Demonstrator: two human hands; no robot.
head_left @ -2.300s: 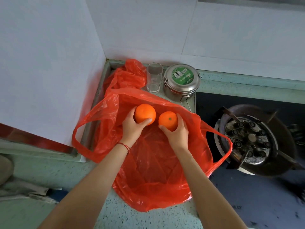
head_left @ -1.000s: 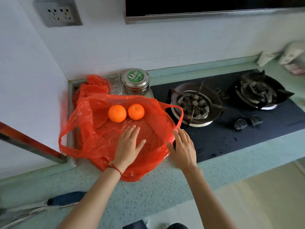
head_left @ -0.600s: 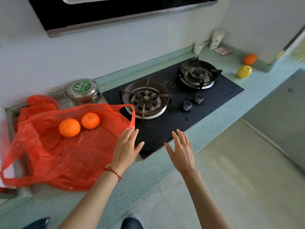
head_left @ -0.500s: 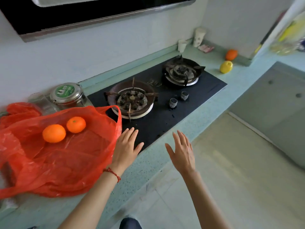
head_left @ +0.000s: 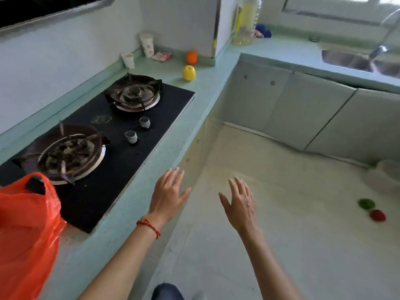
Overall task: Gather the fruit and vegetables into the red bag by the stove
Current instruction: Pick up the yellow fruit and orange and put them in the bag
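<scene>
The red bag (head_left: 26,230) lies at the lower left on the counter, beside the stove (head_left: 104,135); its inside is out of view. An orange fruit (head_left: 191,57) and a yellow fruit (head_left: 188,72) stand on the counter beyond the stove, far from both hands. A green vegetable (head_left: 366,203) and a red one (head_left: 377,215) lie on the floor at the right. My left hand (head_left: 167,197) hovers at the counter's front edge, fingers straight and empty. My right hand (head_left: 239,203) is held over the floor, fingers spread and empty.
Two paper cups (head_left: 138,50) and a small packet (head_left: 162,56) sit in the far counter corner. A large oil bottle (head_left: 245,20) stands on the right counter, with a sink (head_left: 355,61) and tap further right. Grey cabinets (head_left: 303,111) line the floor; a pale basin (head_left: 385,176) sits there.
Both hands let go of the two oranges in the bag and drew back empty. The view swung right, away from the bag, toward the far counter and floor.
</scene>
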